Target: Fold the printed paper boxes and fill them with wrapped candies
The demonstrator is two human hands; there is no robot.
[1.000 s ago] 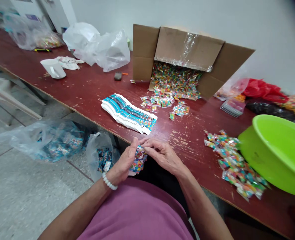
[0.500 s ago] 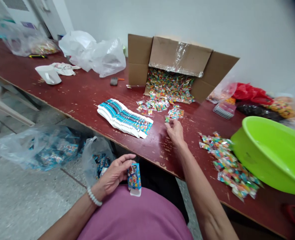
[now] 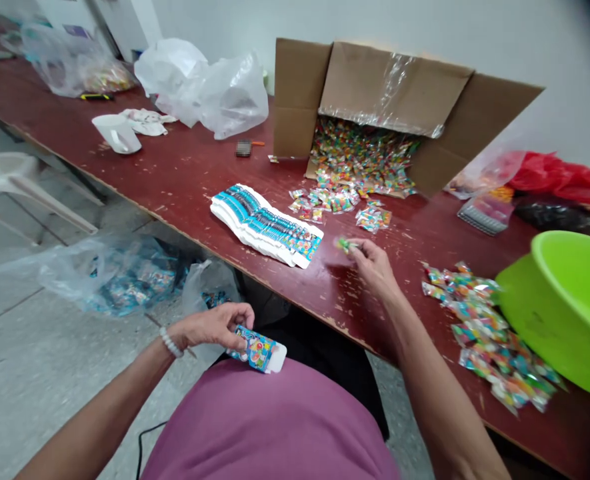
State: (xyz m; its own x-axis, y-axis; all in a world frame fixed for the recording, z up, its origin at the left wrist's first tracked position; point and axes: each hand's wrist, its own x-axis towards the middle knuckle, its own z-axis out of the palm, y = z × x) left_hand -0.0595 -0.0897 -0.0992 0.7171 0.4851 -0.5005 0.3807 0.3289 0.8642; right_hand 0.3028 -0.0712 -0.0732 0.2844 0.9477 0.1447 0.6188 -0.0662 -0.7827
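Note:
A small blue printed candy box [image 3: 259, 352] is gripped by my left hand [image 3: 219, 327], close to my lap, its white end flap open toward the right. Over the table, my right hand [image 3: 376, 268] pinches a small wrapped candy packet [image 3: 345, 245]. To the left of that hand lies a fanned row of flat blue boxes [image 3: 267, 227]. Loose wrapped candies [image 3: 373, 217] lie just beyond my right fingers, in front of an opened cardboard carton [image 3: 399, 87] full of the same candies.
A lime green basin [image 3: 549, 293] stands at the right beside a pile of wrapped candies [image 3: 489, 327]. White plastic bags [image 3: 235, 93], a white mug [image 3: 116, 133] and a brush [image 3: 243, 148] sit farther left. Below the table edge are clear bags [image 3: 135, 273] of blue packs and a stool [image 3: 12, 163].
My left hand has turned the blue box from upright to lying sideways, its flap now facing right. My right hand has lifted a candy packet away from the loose candies, toward me.

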